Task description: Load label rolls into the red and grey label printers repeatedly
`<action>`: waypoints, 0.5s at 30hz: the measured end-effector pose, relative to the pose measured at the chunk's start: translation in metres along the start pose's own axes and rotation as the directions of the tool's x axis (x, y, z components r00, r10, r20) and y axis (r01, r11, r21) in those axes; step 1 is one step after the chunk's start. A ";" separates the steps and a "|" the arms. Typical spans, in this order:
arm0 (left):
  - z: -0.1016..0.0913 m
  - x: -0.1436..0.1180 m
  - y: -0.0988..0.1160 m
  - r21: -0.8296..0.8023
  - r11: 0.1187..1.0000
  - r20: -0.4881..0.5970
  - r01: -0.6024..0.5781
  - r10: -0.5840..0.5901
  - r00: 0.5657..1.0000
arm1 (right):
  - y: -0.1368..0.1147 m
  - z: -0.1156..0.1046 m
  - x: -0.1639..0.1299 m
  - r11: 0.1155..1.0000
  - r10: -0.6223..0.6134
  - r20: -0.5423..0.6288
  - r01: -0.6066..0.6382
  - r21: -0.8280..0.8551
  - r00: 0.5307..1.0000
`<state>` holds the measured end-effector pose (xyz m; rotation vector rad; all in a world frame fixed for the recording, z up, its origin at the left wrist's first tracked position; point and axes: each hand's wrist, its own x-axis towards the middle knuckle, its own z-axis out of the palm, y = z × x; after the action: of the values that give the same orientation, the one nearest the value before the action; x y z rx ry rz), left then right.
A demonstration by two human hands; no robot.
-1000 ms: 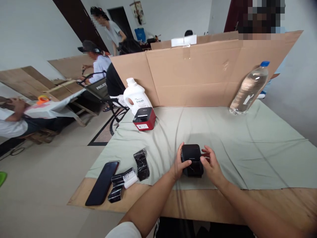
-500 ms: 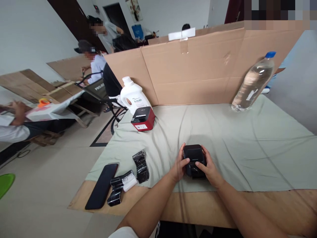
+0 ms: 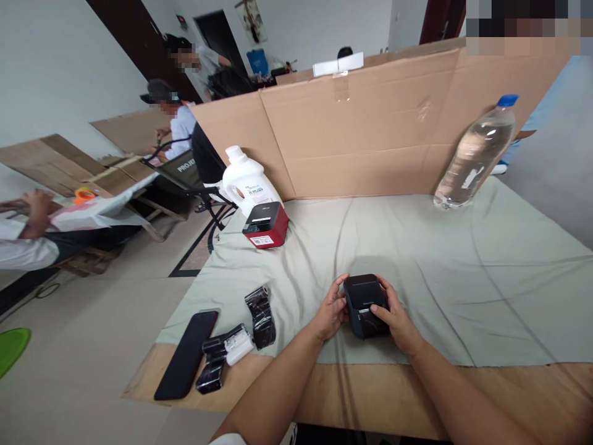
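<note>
Between my two hands is a small black portable printer [image 3: 364, 296], resting on or just above the green cloth. My left hand [image 3: 332, 312] grips its left side, with the fingertips partly hidden behind it. On the other side my right hand [image 3: 393, 315] is wrapped round the right edge, its thumb lying on the front of the top. A strip of shiny black film [image 3: 262, 316] curls on the cloth to the left. Near it lies a second black strip [image 3: 212, 371] with a white roll [image 3: 238, 346] on it.
A long dark flat case [image 3: 186, 355] lies at the table's left edge. Behind it stand a red-and-black boxy printer [image 3: 266, 225] and a white jug [image 3: 250, 179]. A clear bottle [image 3: 477, 157] leans against the cardboard wall [image 3: 361, 136]. Other people sit at a table on the left.
My left thumb has moved off the printer's front toward its left side. My right thumb has shifted slightly to the right. The view has tilted a little.
</note>
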<state>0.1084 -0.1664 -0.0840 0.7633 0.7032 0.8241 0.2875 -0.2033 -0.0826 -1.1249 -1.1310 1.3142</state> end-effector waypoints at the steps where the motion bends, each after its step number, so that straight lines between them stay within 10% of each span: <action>1: 0.000 0.000 0.000 0.003 1.000 -0.007 -0.004 0.004 1.000 | -0.001 -0.001 0.000 1.000 0.002 0.011 -0.002 0.011 1.000; 9: -0.001 -0.001 0.002 -0.009 1.000 0.000 0.004 -0.004 1.000 | -0.018 -0.013 0.004 0.996 0.034 0.140 -0.045 0.075 0.990; 15: 0.003 -0.004 0.005 -0.062 0.996 0.028 0.059 -0.058 0.998 | -0.018 -0.018 0.012 0.996 -0.048 -0.041 0.044 -0.083 0.998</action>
<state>0.1069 -0.1681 -0.0771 0.6925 0.6700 0.7782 0.3066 -0.1906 -0.0672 -1.1749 -1.1819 1.2120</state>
